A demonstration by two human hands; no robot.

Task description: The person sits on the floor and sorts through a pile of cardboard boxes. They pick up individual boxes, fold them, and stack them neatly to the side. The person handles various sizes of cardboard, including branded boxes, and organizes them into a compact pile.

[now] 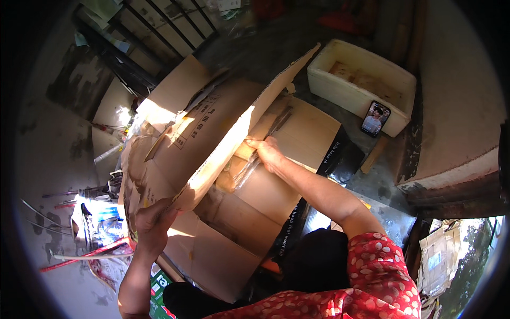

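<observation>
A large sheet of brown corrugated cardboard point(223, 159) stands tilted on edge across other opened cardboard. My left hand point(159, 215) grips its near lower end. On the sheet's right side, my right hand point(265, 151) touches brown packing tape or a folded cardboard piece point(245, 152); its fingertips are partly hidden, so its hold is unclear. Clear plastic film or tape point(243, 175) lies just below that hand. Beneath is a flattened carton point(275, 191). To the left, a printed cardboard panel point(195, 123) lies behind the raised sheet.
A white foam box point(338, 89) stands at upper right, with a phone point(375, 119) leaning on it. A wooden block point(373, 154) lies nearby. Black metal bars point(153, 26) are at upper left. Plastic bags point(105, 223) and a red rod point(87, 254) lie at left.
</observation>
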